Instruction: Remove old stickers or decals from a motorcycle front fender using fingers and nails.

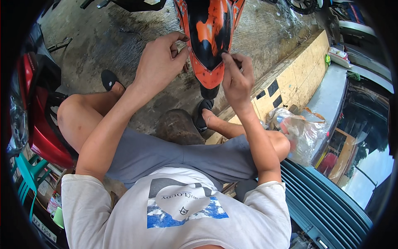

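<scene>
In front of me stands the rear end of a motorcycle, with an orange and black tail fairing (203,40) whose surface is patchy and scuffed. My left hand (166,57) is at the fairing's left edge, its thumb and index finger bent towards each other with a small gap between them. At the right edge, near the pointed tip, my right hand (238,70) has its fingertips on the panel's rim; whether they pinch anything there is too small to tell. Below the orange tip (209,77) shows a black tyre or mudguard (209,92).
A red motorcycle (46,127) stands close on the left, above a green plastic chair (28,171). A worn dark round object (179,127) lies between my feet. To the right are a low tiled wall (292,77), a clear plastic bag of items (303,130) and a vehicle's windscreen (363,140).
</scene>
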### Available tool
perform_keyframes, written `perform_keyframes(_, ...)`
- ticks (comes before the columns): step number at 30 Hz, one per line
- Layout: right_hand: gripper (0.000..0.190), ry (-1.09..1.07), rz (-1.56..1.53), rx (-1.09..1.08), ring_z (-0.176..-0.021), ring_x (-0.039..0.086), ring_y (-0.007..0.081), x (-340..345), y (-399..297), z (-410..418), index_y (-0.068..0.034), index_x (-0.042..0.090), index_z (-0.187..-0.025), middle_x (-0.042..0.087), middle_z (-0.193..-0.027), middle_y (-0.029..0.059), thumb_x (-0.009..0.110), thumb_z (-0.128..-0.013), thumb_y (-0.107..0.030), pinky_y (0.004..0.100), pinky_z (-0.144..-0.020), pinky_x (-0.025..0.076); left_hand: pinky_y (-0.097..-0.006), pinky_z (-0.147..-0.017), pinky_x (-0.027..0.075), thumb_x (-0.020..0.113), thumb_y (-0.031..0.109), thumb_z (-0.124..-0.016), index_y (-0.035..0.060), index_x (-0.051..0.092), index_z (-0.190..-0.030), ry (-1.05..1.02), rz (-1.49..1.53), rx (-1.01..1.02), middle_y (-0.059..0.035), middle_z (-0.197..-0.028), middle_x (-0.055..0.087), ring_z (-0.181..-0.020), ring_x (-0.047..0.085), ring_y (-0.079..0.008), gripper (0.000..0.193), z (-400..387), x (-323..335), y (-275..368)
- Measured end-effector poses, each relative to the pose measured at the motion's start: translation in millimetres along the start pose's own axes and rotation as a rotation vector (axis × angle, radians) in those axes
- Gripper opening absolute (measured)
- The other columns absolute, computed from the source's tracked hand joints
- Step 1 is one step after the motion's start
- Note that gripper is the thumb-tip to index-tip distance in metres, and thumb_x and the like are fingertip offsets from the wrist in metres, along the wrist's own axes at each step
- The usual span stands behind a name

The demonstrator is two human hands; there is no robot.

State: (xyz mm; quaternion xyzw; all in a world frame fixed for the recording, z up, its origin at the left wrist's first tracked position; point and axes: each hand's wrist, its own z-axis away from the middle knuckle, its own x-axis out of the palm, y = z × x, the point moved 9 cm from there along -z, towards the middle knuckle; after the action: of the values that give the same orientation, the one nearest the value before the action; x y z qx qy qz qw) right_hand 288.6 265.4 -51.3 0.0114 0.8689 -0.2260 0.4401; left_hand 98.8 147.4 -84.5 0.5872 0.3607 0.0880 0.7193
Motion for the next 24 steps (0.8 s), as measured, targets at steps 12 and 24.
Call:
perform_keyframes(12,0.028,0.014,-0.016,-0.023,-0.090,0.070,0.0292,0,-13,12,0.000,0.080,-0.120,0.067,-0.105,0.0153,0.071,-0.095,0.009,0.0377,-0.074,0.057,-0.0356,-0.057,0.035,0.078,0.015,-0.098,-0.0032,0.075,-0.126,-0.008,0.011,0.043,-0.0012,-0.063,0.038,-0.060,0.038,-0.0117,0.034,-2,7,1)
perform_keyframes(24,0.035,0.038,-0.013,-0.037,-0.095,0.067,0.0332,0,-1,6,0.002,0.078,-0.122,0.065,-0.110,0.0147,0.071,-0.089,0.010,0.0424,-0.081,0.057,-0.0356,-0.058,0.035,0.078,0.015,-0.098,-0.0018,0.076,-0.125,-0.004,0.001,0.015,-0.0018,-0.064,0.039,-0.061,0.038,-0.0123,0.032,-3,12,-3)
